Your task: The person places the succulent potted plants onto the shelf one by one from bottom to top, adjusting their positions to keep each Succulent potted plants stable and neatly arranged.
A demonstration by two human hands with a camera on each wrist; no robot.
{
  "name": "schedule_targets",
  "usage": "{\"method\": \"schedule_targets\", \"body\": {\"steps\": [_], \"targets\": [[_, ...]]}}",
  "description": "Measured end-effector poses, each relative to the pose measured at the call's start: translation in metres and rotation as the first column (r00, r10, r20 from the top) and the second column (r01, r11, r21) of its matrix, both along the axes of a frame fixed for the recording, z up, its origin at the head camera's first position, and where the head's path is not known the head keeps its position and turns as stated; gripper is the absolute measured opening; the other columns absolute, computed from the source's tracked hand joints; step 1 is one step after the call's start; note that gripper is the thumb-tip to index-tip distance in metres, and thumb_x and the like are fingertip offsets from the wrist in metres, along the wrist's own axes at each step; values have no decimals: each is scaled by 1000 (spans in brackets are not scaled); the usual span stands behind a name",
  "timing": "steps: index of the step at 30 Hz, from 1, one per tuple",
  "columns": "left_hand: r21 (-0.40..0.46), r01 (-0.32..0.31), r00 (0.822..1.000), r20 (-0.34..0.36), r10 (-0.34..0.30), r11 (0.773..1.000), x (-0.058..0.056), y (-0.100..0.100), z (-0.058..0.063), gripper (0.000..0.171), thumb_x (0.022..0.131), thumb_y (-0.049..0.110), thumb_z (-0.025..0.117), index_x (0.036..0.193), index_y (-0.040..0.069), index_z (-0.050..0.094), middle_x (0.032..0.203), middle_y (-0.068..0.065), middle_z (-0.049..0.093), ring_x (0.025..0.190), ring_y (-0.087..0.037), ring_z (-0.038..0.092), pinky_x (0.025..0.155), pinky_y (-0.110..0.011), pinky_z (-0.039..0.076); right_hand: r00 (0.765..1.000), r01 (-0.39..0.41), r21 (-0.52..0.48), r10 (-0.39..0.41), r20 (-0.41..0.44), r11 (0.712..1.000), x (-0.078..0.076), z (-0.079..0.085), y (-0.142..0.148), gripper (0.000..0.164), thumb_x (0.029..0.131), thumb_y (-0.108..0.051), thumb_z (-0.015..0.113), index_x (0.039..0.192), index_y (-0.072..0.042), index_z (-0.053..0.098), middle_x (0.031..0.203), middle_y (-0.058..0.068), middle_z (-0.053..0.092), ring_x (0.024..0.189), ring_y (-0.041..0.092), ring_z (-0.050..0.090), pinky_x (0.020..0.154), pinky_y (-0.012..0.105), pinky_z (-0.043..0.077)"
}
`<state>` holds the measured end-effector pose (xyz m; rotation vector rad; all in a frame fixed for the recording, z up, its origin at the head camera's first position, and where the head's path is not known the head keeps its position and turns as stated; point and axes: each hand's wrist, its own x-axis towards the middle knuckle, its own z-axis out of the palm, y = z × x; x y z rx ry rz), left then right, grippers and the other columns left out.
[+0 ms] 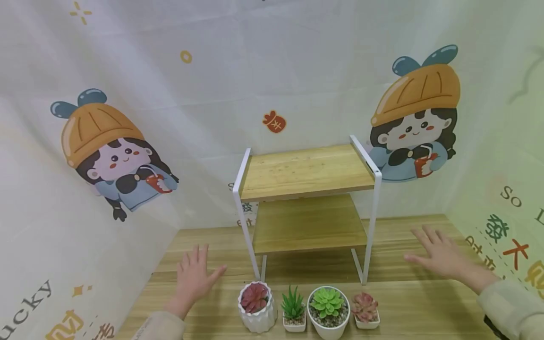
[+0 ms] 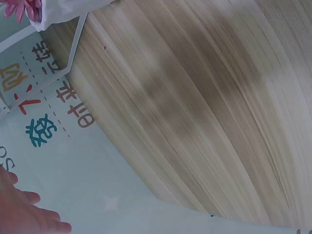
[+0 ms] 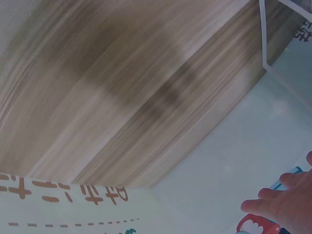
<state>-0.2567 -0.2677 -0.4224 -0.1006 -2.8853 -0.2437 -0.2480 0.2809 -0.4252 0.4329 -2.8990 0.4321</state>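
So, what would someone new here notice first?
Probably the two-tier wooden shelf, centred in the head view, with four potted succulents lined up in front. Next, two orange-hatted cartoon figures on the backdrop behind, one toward each side. The open left hand and right hand flank the succulents.

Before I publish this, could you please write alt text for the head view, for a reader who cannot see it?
A person's left hand and right hand, both empty, fingers outstretched, flank four potted plants in a row on a wood-grain table. Behind the plants stands a white-framed two-tier shelf, before a pale backdrop with cartoon figures.
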Motion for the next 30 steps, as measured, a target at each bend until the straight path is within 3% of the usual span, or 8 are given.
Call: {"method": "schedule_targets", "body": {"steps": [4,8,11,17,22,26,30], "targets": [[6,39,996,-78,-38,999,-6,-3,9,75,79,53,41,127,-1,23,128,-28,22,111,-48,24,85,-59,24,999,-29,-16,29,-17,999,6,-7,-4,75,76,-46,52,127,2,25,125,33,21,104,54,23,77,66,19],[48,94,985,-147,-86,994,-15,2,36,67,82,41,45,126,-4,24,126,-28,25,110,-44,29,85,-54,30,997,-72,-80,72,-5,994,15,-13,-11,73,75,-42,54,126,3,27,125,33,23,105,53,25,75,66,21],[114,121,984,-147,-103,986,-22,11,72,64,83,37,44,128,-3,20,128,-27,22,114,-41,25,91,-51,25,994,-102,-171,109,32,980,23,-18,-19,74,76,-38,55,129,1,23,126,33,20,106,54,22,75,67,20],[190,119,983,-157,-89,975,-37,33,149,64,85,45,34,130,2,19,131,-21,24,118,-36,24,92,-50,23,981,-156,-299,184,67,941,42,-33,-39,75,76,-34,57,131,-3,19,130,30,15,110,52,21,76,66,22],[201,128,986,-133,-102,971,-48,55,198,64,85,46,33,131,4,19,133,-18,23,120,-33,22,95,-48,21,966,-180,-376,236,108,909,56,-45,-52,76,75,-34,58,131,-2,18,129,30,19,109,49,26,77,64,26],[144,101,993,-68,-92,984,-57,80,216,61,86,44,30,132,8,17,134,-15,21,121,-31,20,96,-46,20,913,-238,-484,364,185,842,63,-53,-56,77,77,-27,58,131,1,12,128,33,16,104,52,31,72,61,33],[78,81,996,-31,-78,994,-67,104,217,58,86,44,29,132,10,19,134,-14,23,119,-33,24,94,-45,25,847,-174,-572,418,328,802,68,-60,-58,79,78,-28,55,133,-5,4,132,30,6,109,52,22,76,62,29]]}}
